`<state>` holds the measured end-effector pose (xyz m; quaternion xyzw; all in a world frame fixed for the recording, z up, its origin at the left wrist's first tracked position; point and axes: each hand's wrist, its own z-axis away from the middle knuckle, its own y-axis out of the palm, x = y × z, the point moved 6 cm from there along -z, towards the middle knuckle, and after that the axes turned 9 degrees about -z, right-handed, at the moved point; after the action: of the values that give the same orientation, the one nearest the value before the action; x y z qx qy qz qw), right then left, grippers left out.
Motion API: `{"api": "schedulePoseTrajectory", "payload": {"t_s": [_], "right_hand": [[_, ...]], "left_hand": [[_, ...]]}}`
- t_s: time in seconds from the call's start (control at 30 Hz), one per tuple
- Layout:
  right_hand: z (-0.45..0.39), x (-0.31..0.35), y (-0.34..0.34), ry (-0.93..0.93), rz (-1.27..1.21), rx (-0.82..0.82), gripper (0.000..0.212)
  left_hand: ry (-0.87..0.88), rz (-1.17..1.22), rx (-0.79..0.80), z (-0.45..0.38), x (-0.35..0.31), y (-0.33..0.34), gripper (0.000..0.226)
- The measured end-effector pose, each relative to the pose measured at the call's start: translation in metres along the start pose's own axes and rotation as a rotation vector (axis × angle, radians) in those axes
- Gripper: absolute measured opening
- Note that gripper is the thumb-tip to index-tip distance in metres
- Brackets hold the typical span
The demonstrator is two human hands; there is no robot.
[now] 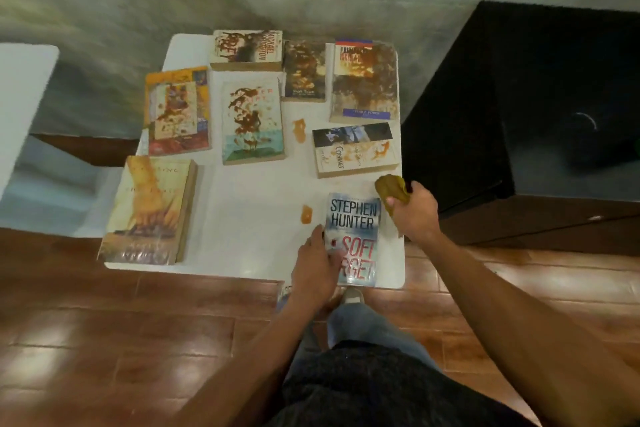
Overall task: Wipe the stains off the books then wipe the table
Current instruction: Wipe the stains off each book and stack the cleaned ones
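Eight books lie on the white table (242,204), most smeared brown. The left hand (317,267) rests on the Hunter book (356,229) at the near edge; the right hand (414,211) grips a yellow cloth (391,189) beside it.

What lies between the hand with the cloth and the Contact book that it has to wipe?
Nothing visible. The right hand holds the cloth just below the Contact book; only bare table separates them.
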<state>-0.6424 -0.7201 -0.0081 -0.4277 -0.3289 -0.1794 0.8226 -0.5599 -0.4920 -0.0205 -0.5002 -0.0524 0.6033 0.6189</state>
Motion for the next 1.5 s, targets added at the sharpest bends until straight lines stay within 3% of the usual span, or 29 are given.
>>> {"api": "schedulePoseTrajectory", "payload": {"t_s": [0.17, 0.3, 0.47, 0.73, 0.93, 1.07, 1.33, 1.5], "right_hand": [[0.033, -0.021, 0.001, 0.474, -0.898, 0.218, 0.018], [0.048, -0.029, -0.006, 0.495, -1.110, 0.342, 0.025], [0.050, -0.047, -0.013, 0.529, -1.140, 0.338, 0.029], [0.065, -0.047, -0.018, 0.548, -1.104, 0.378, 0.025], [0.074, -0.029, -0.023, 0.504, -1.119, 0.472, 0.023], [0.076, -0.010, -0.022, 0.484, -1.154, 0.520, 0.023], [0.069, 0.035, 0.017, 0.403, -1.231, 0.650, 0.040], [0.082, 0.059, 0.055, 0.473, -1.135, 0.707, 0.050]], "left_hand": [[-0.087, -0.051, -0.120, 0.015, -0.017, 0.023, 0.094], [-0.155, -0.055, -0.176, 0.015, -0.020, 0.034, 0.107], [-0.210, -0.044, -0.198, 0.019, -0.028, 0.032, 0.104], [-0.435, -0.128, -0.105, 0.027, -0.026, 0.030, 0.102], [-0.342, 0.269, -0.109, 0.037, -0.025, 0.046, 0.088], [-0.288, 0.501, -0.078, 0.044, -0.017, 0.039, 0.064], [-0.250, 0.782, -0.239, 0.057, 0.013, -0.047, 0.042], [-0.301, 0.981, -0.321, 0.058, 0.060, -0.091, 0.031]]}}
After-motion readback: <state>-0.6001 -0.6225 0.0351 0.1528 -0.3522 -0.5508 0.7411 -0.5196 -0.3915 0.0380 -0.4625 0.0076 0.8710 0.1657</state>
